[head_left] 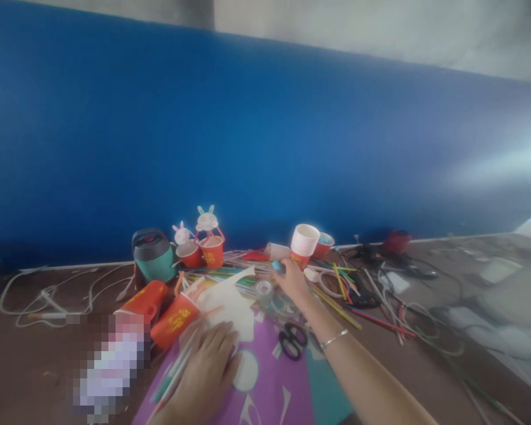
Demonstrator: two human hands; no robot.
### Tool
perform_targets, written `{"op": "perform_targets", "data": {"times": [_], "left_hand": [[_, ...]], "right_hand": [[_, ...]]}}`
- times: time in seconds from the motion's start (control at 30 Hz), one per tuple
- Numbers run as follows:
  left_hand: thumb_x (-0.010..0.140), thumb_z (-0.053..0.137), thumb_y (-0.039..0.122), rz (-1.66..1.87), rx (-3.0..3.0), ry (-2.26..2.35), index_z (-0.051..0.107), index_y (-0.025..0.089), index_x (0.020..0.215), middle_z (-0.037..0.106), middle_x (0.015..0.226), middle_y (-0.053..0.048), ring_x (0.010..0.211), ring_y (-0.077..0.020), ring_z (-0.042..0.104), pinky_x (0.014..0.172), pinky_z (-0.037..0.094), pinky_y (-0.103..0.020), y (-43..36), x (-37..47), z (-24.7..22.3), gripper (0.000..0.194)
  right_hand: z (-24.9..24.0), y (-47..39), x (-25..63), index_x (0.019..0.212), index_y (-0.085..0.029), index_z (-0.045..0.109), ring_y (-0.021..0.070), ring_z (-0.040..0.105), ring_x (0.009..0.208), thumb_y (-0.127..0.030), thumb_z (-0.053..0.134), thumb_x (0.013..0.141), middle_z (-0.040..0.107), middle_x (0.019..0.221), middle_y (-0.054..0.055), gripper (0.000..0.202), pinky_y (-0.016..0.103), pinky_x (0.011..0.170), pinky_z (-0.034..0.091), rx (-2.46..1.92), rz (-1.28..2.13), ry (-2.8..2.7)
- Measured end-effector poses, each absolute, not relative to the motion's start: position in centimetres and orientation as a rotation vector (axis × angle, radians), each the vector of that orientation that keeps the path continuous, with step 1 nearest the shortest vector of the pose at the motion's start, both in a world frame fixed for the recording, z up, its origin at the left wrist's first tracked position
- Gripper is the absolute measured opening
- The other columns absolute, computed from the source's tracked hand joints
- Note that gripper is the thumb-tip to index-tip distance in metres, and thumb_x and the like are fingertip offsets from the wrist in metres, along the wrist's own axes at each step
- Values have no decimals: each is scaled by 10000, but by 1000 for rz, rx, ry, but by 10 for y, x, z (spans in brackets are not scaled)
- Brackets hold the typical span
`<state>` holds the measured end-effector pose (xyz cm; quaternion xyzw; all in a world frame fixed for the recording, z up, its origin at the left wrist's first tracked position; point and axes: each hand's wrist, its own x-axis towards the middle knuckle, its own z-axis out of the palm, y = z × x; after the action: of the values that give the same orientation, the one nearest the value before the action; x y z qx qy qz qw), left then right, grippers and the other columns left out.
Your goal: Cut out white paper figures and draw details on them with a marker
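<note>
Brown work surface [17, 363] carries one purple sheet [277, 386] at the near center, with one teal sheet [327, 386] at its right edge. One left hand [215, 357] lies palm down over the purple sheet: fingers extended, slightly parted, clenched on nothing. One white paper circle [246, 370] is located just right of that hand; slim pens [170, 378], count unclear, lie to its left. One pair of scissors [293, 341], black-handled, rests farther right. Two orange cups, one nearer [176, 321] and one farther left [144, 298], lie tipped over.

Beyond these, one right hand [294, 283] has its fingers partly curled at one small blue item [277, 266]. Blur obscures the contact; I cannot tell whether the item is grasped. One tape roll [264, 288] lies left of this hand.

At the far side, one stack of paper cups [305, 242] stands just beyond the right hand. Two rabbit figures, one larger [207, 220] and one smaller [181, 235], rise left of it, at two upright red cups [212, 254]. One teal jug [154, 262] stands farther left. One blue wall [256, 130] closes the background.
</note>
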<state>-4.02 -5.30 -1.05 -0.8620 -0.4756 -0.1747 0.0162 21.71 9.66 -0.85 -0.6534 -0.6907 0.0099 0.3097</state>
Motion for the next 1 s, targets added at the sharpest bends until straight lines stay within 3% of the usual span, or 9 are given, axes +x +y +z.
{"op": "perform_targets", "data": {"times": [0.6,1.0], "left_hand": [[863,523,272,-590,-2648,-1432,590,246,1130,660,1190,-44,1108,-261,589,994,397,-491,-52,-39,-10,276],[874,511,266,-586,-2678,-1455,581,249,1146,645,1211,-48,1132,-262,570,1009,374,-504,-53,-40,-10,281]], "right_hand": [[-11,96,220,937,-165,619,198,592,940,-156,620,739,630,968,70,198,313,844,472,-1564,83,-1914],[-7,98,218,920,-164,638,204,595,944,-128,642,722,645,963,74,202,316,874,458,-1608,94,-1940]]}}
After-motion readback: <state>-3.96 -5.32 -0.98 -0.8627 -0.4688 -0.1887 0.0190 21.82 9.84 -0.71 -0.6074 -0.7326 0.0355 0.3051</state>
